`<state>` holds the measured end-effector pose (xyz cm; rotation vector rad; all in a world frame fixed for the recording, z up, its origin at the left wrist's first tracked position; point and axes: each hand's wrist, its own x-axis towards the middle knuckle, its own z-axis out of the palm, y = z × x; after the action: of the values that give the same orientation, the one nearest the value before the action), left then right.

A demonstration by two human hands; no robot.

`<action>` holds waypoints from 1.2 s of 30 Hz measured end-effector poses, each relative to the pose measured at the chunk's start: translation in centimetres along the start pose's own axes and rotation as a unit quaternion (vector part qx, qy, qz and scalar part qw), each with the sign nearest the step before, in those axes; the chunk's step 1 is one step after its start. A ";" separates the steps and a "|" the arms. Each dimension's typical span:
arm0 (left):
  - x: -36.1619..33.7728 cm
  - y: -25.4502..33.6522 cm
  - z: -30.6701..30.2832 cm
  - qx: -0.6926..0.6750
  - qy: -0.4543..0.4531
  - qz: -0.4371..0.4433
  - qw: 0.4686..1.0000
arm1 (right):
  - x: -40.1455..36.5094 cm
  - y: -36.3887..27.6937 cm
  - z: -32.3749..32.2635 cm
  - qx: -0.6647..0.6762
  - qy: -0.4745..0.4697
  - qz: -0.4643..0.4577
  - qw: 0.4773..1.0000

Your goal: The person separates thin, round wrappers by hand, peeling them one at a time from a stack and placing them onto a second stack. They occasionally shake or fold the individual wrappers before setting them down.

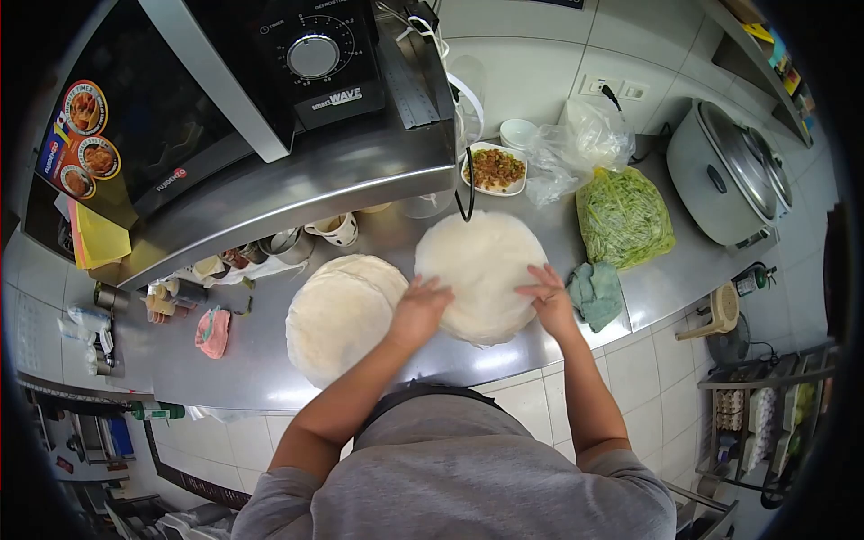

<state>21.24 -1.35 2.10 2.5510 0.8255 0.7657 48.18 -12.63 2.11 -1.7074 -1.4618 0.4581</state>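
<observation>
- White and very thin, the round sheet (481,261) lies flat on the steel counter (450,360). It is directly under the fingertips of both hands and reaches away from them toward the wall.
- The left hand (418,310) rests on the near left edge of the round sheet. Its fingers are spread apart and laid flat, not closed around anything.
- The right hand (549,297) rests on the near right edge in the same way, with fingers apart and palm down on the surface.
- Just beside the left fingers, on their outer side, lies the stack of sheets (342,310), equally pale and round. I cannot tell whether its edge touches the round sheet or goes a little under it.
- My judgement of the progress: one round is laid out apart from the stack and nothing is put on it, so the work looks to be at an early point. The stack seems thick, so many sheets look unused.
- The round sheet looks soft and matt, a bit floury, with an uneven edge and no tear that I can see. Whether it is one layer or several, I cannot tell.
- Beyond the fingertips, past the far edge, stands a plate of chopped filling (498,169). Further out beyond the right fingers lies a bag of green vegetables (624,216).
- Just beside the right fingers, on their outer side, lies a green cloth (596,292).
</observation>
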 end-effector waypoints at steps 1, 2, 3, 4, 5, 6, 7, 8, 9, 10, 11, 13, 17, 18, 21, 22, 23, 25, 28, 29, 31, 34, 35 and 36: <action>-1.0 -0.4 1.2 0.055 -0.047 0.028 0.997 | -0.9 1.9 1.3 -0.023 -0.013 0.011 1.000; -1.6 -0.4 1.8 0.057 -0.046 0.027 0.997 | -1.3 2.8 1.8 -0.047 -0.026 0.022 0.998; -2.0 -0.1 2.1 0.069 -0.060 0.025 0.995 | -1.1 2.9 1.7 -0.046 -0.027 0.021 0.998; -2.6 0.0 2.3 0.080 -0.078 0.021 0.994 | -1.3 2.9 1.6 -0.054 -0.020 0.021 0.998; -3.0 -0.2 2.3 0.079 -0.081 0.018 0.993 | -1.8 2.9 1.6 -0.063 -0.013 0.022 0.998; -2.8 0.0 1.9 0.025 -0.103 -0.005 0.994 | -1.9 2.7 1.3 -0.108 -0.016 0.035 0.993; -2.6 0.3 1.4 -0.028 -0.121 -0.026 0.992 | -2.0 2.5 1.2 -0.108 -0.017 0.034 0.993; -2.8 0.7 0.8 -0.029 -0.118 -0.028 0.992 | -2.0 2.2 1.0 -0.153 -0.024 0.035 0.987; -2.9 1.3 -0.3 -0.028 -0.095 -0.035 0.994 | -1.8 1.9 0.9 -0.198 -0.032 0.032 0.979; -3.2 1.5 -1.3 -0.026 -0.071 -0.045 0.996 | -1.4 1.1 0.8 -0.199 -0.036 0.027 0.979; -4.0 1.5 -2.0 -0.024 -0.067 -0.053 0.996 | -1.2 0.3 0.9 -0.184 -0.013 0.016 0.983; -6.2 1.2 -3.6 0.121 0.044 -0.187 0.974 | -0.6 -2.1 1.9 -0.164 -0.001 -0.001 0.987; -10.7 -2.0 -3.7 0.066 0.065 -0.234 0.968 | 0.3 -7.7 6.3 0.034 -0.046 -0.030 0.998; -10.5 -2.1 -3.8 0.074 0.084 -0.207 0.972 | 0.3 -8.4 8.0 0.084 -0.084 -0.024 0.993; -10.1 -3.1 -3.5 0.106 0.103 -0.223 0.964 | 1.0 -11.0 13.1 0.210 -0.191 0.079 0.956; -9.8 -3.0 -3.6 0.102 0.119 -0.218 0.963 | 1.5 -10.8 15.1 0.230 -0.205 0.094 0.947; -9.8 -3.0 -3.6 0.105 0.124 -0.224 0.961 | 2.0 -10.8 16.8 0.230 -0.212 0.089 0.946; -10.0 -2.7 -4.0 0.080 0.089 -0.251 0.961 | 3.2 -11.0 19.5 0.173 -0.230 0.161 0.944; -10.3 -0.7 -4.8 0.008 0.139 -0.232 0.963 | 4.5 -11.4 21.3 0.038 -0.259 0.054 0.964; -10.4 -0.6 -4.8 0.011 0.141 -0.235 0.961 | 4.8 -11.5 21.6 0.039 -0.263 0.051 0.963; -11.0 -0.6 -4.7 -0.038 0.155 -0.245 0.956 | 4.9 -12.7 21.5 0.100 -0.362 0.111 0.920; -11.4 -1.9 -4.5 -0.072 0.214 -0.300 0.927 | 4.1 -13.5 21.2 0.337 -0.343 0.248 0.841; -11.8 -2.3 -4.6 -0.072 0.215 -0.302 0.926 | 3.8 -13.6 20.9 0.335 -0.345 0.248 0.841; -11.9 -2.5 -5.0 -0.171 0.208 -0.389 0.881 | 3.7 -13.8 20.5 0.357 -0.359 0.252 0.825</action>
<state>9.05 -6.01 0.29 1.5354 1.5448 1.0519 25.48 -2.26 1.36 -1.2926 -1.0237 1.8445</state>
